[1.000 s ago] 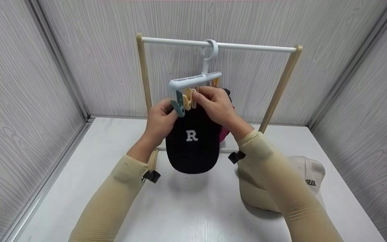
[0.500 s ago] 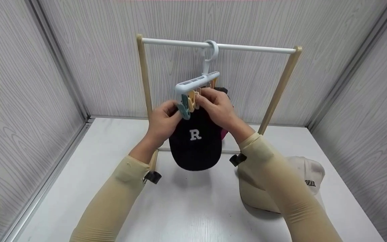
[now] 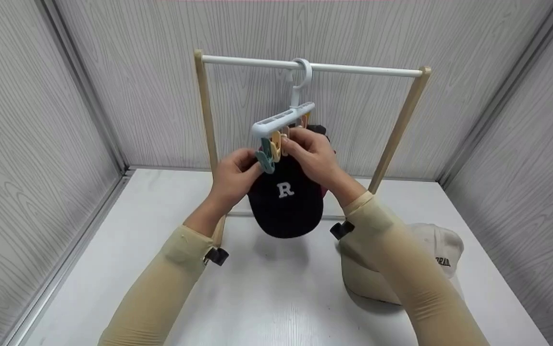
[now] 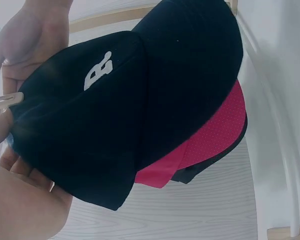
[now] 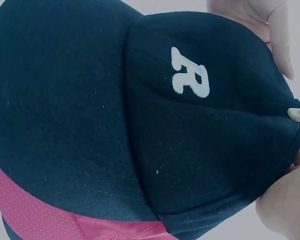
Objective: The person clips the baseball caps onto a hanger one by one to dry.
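A black baseball cap (image 3: 286, 206) with a white letter R hangs brim down under a pale blue clip hanger (image 3: 281, 120). My left hand (image 3: 234, 178) holds the left side of its crown, some fingers hidden behind the teal clip (image 3: 265, 157) and the fabric. At the top of the crown, my right hand (image 3: 315, 156) pinches a beige clip (image 3: 284, 142). That clip (image 5: 297, 115) sits at the crown's edge in the right wrist view. A yellow clip (image 3: 276, 146) hangs between the teal and beige ones. Behind the black cap shows a pink cap (image 4: 215, 132).
The hanger hooks over the white rod (image 3: 367, 69) of a rack with wooden posts (image 3: 399, 127). A beige cap (image 3: 430, 245) with dark lettering lies on the white table (image 3: 266, 307) at the right, partly behind my right sleeve. Patterned panels enclose the table.
The black cap has shifted right and slightly up, its brim tilting. The hanger's near end has swung right, the clips with it. Both hands stay at the crown and clip.
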`<state>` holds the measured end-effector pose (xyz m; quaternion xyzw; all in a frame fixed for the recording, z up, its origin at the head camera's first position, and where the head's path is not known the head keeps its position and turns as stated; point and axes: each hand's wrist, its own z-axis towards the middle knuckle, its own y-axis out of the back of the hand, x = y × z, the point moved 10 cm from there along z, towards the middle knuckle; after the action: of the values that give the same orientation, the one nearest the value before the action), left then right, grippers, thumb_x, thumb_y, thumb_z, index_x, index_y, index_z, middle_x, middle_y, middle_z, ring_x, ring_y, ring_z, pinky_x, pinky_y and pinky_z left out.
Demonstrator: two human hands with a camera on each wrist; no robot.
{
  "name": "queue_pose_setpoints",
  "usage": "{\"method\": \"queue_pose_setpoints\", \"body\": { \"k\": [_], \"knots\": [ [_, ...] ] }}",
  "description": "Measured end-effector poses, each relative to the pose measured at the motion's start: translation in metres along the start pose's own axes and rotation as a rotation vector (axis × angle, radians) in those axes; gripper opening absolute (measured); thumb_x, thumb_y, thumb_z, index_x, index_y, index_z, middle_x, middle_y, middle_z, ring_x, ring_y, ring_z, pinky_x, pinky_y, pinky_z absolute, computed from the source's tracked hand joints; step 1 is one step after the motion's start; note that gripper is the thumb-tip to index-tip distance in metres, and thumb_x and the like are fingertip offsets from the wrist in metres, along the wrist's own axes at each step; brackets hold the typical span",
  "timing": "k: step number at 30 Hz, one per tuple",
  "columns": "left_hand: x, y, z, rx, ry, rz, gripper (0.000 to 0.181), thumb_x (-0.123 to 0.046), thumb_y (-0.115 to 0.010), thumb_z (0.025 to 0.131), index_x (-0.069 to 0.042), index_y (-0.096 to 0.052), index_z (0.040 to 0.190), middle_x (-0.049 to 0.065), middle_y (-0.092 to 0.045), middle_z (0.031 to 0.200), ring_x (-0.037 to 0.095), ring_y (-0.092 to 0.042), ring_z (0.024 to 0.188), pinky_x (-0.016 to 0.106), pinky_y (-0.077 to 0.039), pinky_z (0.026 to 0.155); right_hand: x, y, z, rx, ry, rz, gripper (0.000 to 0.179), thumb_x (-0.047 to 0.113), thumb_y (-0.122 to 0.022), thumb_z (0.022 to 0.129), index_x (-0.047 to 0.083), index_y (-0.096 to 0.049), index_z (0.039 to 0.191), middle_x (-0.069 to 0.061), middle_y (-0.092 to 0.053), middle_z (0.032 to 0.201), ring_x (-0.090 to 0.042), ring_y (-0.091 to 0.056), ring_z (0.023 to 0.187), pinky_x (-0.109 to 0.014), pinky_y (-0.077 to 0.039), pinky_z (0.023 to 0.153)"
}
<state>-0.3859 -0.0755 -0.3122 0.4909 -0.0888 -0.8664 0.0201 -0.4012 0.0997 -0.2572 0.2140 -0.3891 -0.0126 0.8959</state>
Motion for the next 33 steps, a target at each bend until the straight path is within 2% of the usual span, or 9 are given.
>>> {"method": "queue_pose_setpoints", "body": {
  "k": [4,11,16,20,26,30,33],
  "knots": [
    [0.003,0.0,-0.001,0.005,0.024,0.006,0.012,-0.013,-0.076,0.107,-0.003,-0.077,0.114,0.005,-0.078,0.104,0.016,-0.066,0.093,0.027,-0.054,0.082,-0.001,0.002,-0.001,-0.011,0.013,-0.003,0.026,0.02,-0.065,0.11,-0.002,-0.076,0.115,0.005,-0.068,0.092,-0.012,-0.06,0.083,-0.027,-0.051,0.076],
    [0.006,-0.003,-0.004,0.032,0.018,0.008,0.019,-0.014,-0.075,0.109,-0.001,-0.074,0.122,0.008,-0.078,0.113,0.019,-0.068,0.101,0.031,-0.056,0.089,-0.002,0.003,-0.003,-0.02,0.017,-0.008,0.026,0.019,-0.066,0.111,-0.003,-0.077,0.117,0.005,-0.071,0.093,-0.012,-0.062,0.085,-0.027,-0.052,0.077],
    [0.011,-0.007,-0.011,0.08,0.028,0.076,0.041,-0.025,-0.075,0.109,-0.002,-0.065,0.142,0.01,-0.072,0.132,0.022,-0.068,0.121,0.041,-0.056,0.103,-0.007,0.004,-0.008,-0.028,0.009,-0.039,0.025,0.02,-0.069,0.11,-0.001,-0.08,0.119,0.001,-0.075,0.098,-0.012,-0.065,0.087,-0.027,-0.054,0.079],
    [0.013,-0.011,-0.016,0.104,0.028,0.1,0.058,-0.038,-0.076,0.108,-0.006,-0.056,0.153,0.008,-0.065,0.143,0.022,-0.064,0.132,0.046,-0.053,0.111,-0.011,0.004,-0.013,-0.022,0.002,-0.091,0.027,0.024,-0.071,0.11,0.002,-0.08,0.124,-0.002,-0.078,0.104,-0.014,-0.068,0.089,-0.028,-0.056,0.08],
    [0.012,-0.011,-0.022,0.096,-0.015,0.148,0.064,-0.039,-0.076,0.108,-0.006,-0.05,0.157,0.009,-0.06,0.146,0.023,-0.061,0.133,0.047,-0.05,0.113,-0.016,0.004,-0.026,-0.014,-0.009,-0.137,0.033,0.024,-0.072,0.11,0.002,-0.076,0.135,-0.009,-0.078,0.12,-0.019,-0.074,0.1,-0.031,-0.059,0.088],
    [0.01,-0.011,-0.026,0.085,-0.052,0.205,0.07,-0.038,-0.076,0.108,-0.005,-0.046,0.161,0.013,-0.055,0.15,0.025,-0.056,0.136,0.048,-0.047,0.116,-0.02,0.008,-0.035,-0.031,-0.015,-0.155,0.035,0.023,-0.072,0.11,0.002,-0.075,0.138,-0.013,-0.076,0.132,-0.025,-0.074,0.114,-0.041,-0.058,0.099],
    [0.011,-0.012,-0.031,0.075,-0.061,0.256,0.081,-0.04,-0.076,0.107,-0.003,-0.037,0.168,0.017,-0.047,0.158,0.028,-0.049,0.143,0.051,-0.041,0.122,-0.023,0.01,-0.043,-0.049,-0.012,-0.164,0.035,0.023,-0.073,0.11,0.002,-0.075,0.138,-0.014,-0.075,0.136,-0.027,-0.071,0.122,-0.047,-0.055,0.105]
  ]
}}
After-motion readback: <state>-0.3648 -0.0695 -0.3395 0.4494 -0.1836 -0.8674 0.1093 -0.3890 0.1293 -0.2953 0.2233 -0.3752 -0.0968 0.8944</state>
